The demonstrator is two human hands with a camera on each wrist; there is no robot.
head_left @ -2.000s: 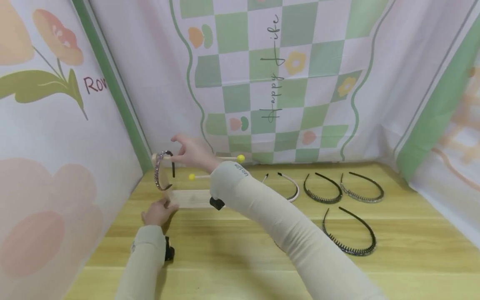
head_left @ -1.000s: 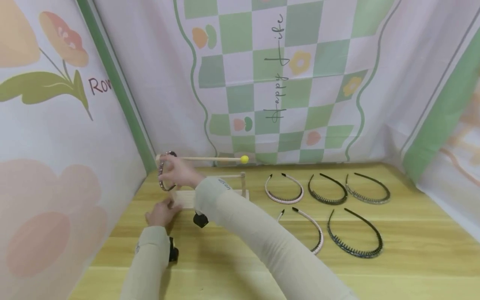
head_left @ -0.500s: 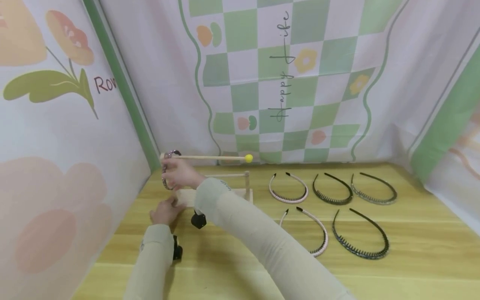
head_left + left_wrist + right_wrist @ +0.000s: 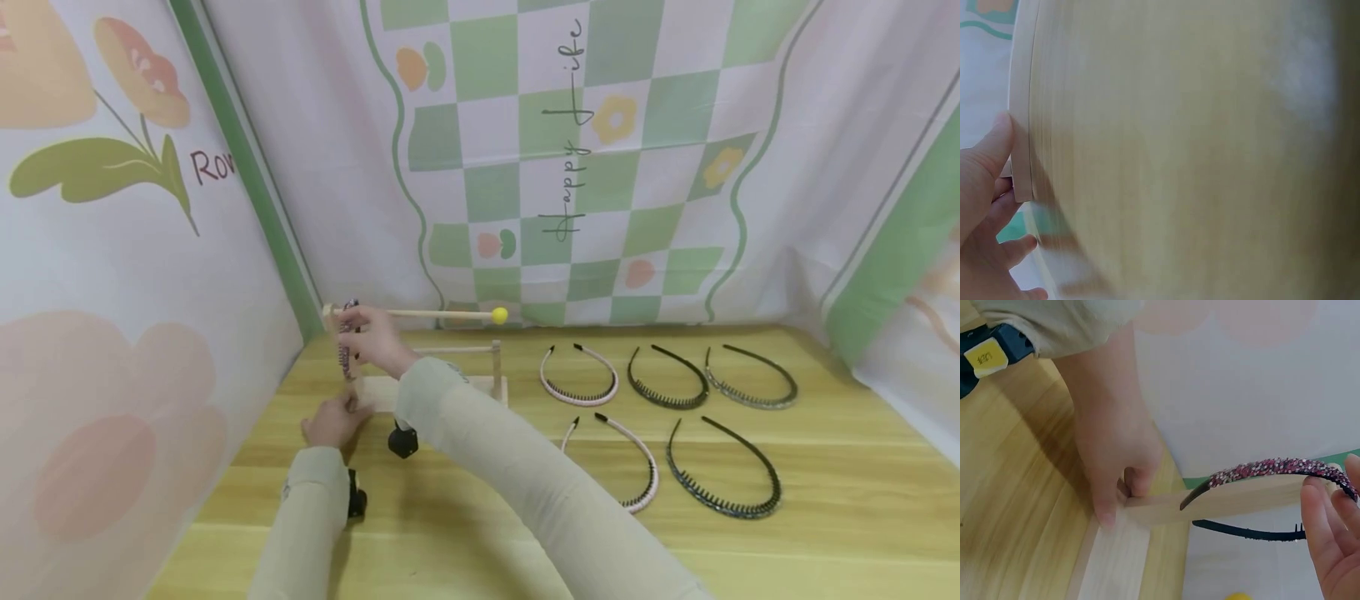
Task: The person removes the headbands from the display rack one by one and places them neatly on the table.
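A wooden headband rack (image 4: 384,393) stands at the left of the table, with a long upper rod (image 4: 446,314) tipped by a yellow ball. Around that rod, near its left post, hangs a headband (image 4: 1260,467) covered in pink and silver glitter. My right hand (image 4: 381,342) pinches the headband between thumb and fingers; in the right wrist view both black ends of the headband point away from that hand. Low at the rack's left end, my left hand (image 4: 332,423) grips the base, its thumb on the edge in the left wrist view.
Right of the rack lie pink headbands (image 4: 577,398) (image 4: 651,475), a black one (image 4: 667,400), a grey one (image 4: 753,400) and a dark toothed one (image 4: 742,510). A patterned cloth (image 4: 487,192) hangs behind the table, another (image 4: 150,333) along its left side.
My right hand, earlier spread beside the headband, has closed on it. The headband has shifted slightly right along the rod and turned more edge-on. My left hand keeps its place on the base.
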